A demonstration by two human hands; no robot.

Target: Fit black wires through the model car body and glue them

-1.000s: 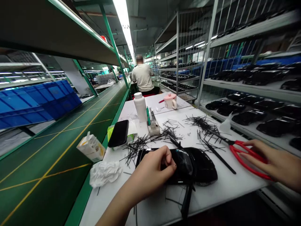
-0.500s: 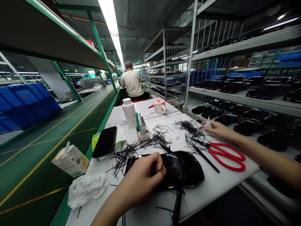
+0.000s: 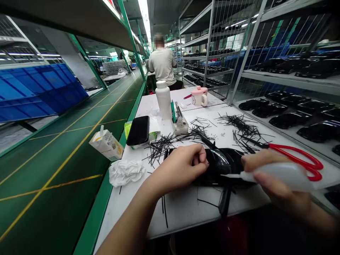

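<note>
My left hand [image 3: 180,164] is curled over a glossy black model car body [image 3: 225,163] lying on the white table [image 3: 186,209]. My right hand [image 3: 278,180] grips a white plastic squeeze bottle [image 3: 278,175], its thin nozzle pointing left at the car. The car's right part is hidden behind the bottle and hand. Just beyond the bottle lie red-handled scissors [image 3: 297,156]. Loose black thin rods [image 3: 159,147] are scattered across the table, with a denser heap [image 3: 240,124] farther back.
A black phone [image 3: 138,130], a white bottle [image 3: 163,99], a tool holder [image 3: 179,122], a pink mug [image 3: 199,96], a carton [image 3: 106,143] and crumpled tissue [image 3: 126,173] share the table. A green conveyor [image 3: 66,152] runs left. Shelves of black car bodies [image 3: 289,119] stand right. A co-worker [image 3: 162,65] sits beyond.
My right hand has taken the squeeze bottle and brought it from the table's far right to the car, with the nozzle toward it. My left hand stays on the car.
</note>
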